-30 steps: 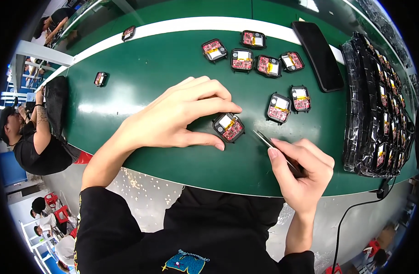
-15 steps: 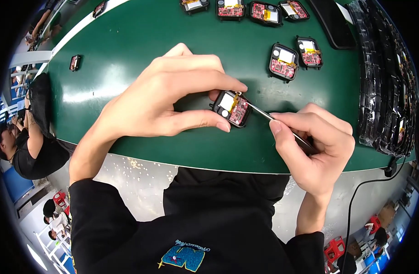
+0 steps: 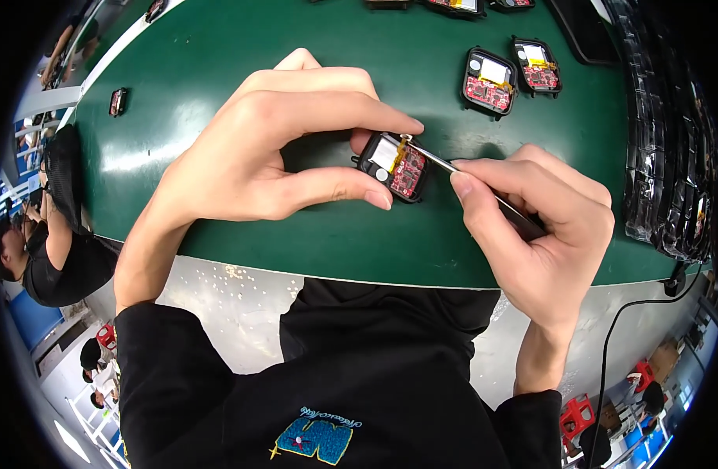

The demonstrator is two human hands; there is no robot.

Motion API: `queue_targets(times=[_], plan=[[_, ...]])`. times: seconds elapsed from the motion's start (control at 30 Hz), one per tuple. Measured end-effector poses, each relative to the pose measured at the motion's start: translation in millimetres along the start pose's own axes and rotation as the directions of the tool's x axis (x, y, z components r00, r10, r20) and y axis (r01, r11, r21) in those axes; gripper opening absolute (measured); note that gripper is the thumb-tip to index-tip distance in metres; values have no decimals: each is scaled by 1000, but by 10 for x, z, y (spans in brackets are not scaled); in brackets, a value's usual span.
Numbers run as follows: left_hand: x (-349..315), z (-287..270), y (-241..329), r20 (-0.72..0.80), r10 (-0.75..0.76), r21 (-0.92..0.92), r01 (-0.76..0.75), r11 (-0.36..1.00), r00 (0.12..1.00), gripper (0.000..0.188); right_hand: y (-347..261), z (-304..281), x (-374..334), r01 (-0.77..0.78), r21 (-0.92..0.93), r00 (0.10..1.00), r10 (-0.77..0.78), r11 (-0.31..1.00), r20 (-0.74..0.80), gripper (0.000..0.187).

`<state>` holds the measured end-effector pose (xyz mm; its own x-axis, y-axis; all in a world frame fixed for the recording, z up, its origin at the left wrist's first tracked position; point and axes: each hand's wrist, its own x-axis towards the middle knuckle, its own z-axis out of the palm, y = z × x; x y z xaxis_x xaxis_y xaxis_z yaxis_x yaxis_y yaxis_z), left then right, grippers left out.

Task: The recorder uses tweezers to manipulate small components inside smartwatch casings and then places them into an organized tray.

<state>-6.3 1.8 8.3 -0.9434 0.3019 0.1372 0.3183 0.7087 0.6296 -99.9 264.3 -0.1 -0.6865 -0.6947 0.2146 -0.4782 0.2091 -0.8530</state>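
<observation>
My left hand (image 3: 265, 152) steadies a small open black device case (image 3: 408, 177) on the green table, fingers along its far edge and thumb by its near left side. Inside the case are a red circuit board, a white rectangular part and yellow tape. My right hand (image 3: 547, 234) is closed around tweezers (image 3: 437, 159) with a silver tip and dark body. Their tip touches or hovers at the case's far edge, near the yellow tape and left fingertip; contact is too small to tell.
Similar open cases (image 3: 490, 81) lie beyond my right hand, with several more along the top edge. A black phone-like slab (image 3: 584, 31) lies at far right beside stacked black plastic trays (image 3: 660, 148). One small device (image 3: 118, 102) sits far left. A black cable (image 3: 609, 336) hangs at right.
The view has shifted slightly, so the table's contents sit higher in the picture. The tweezers' tip is now nearer the case's far corner. Both hands keep their holds.
</observation>
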Motion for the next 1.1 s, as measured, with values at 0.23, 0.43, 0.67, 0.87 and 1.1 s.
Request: queue_targets(times=[0.23,0.43,0.67,0.87,1.1], plan=[[4,36,5,-56,-52,-44,50,998,997,64,20,-2,-20,95,-41,994,-97,995,-52,19],[16,15,13,-57,-22,-13,22,1000,998,61,45,49,-25,194,-135,976,-205,972,-72,28],[24,7,-16,-41,-29,-11,29,1000,999,61,69,54,-18,228,-145,969,-239,963,-67,24],[-2,-40,-65,6,-53,-131,53,990,999,66,16,-18,-10,92,1,996,-92,996,-1,19],[30,-87,-67,54,-28,-93,33,995,998,69,24,-30,0,59,22,998,-59,998,17,19]])
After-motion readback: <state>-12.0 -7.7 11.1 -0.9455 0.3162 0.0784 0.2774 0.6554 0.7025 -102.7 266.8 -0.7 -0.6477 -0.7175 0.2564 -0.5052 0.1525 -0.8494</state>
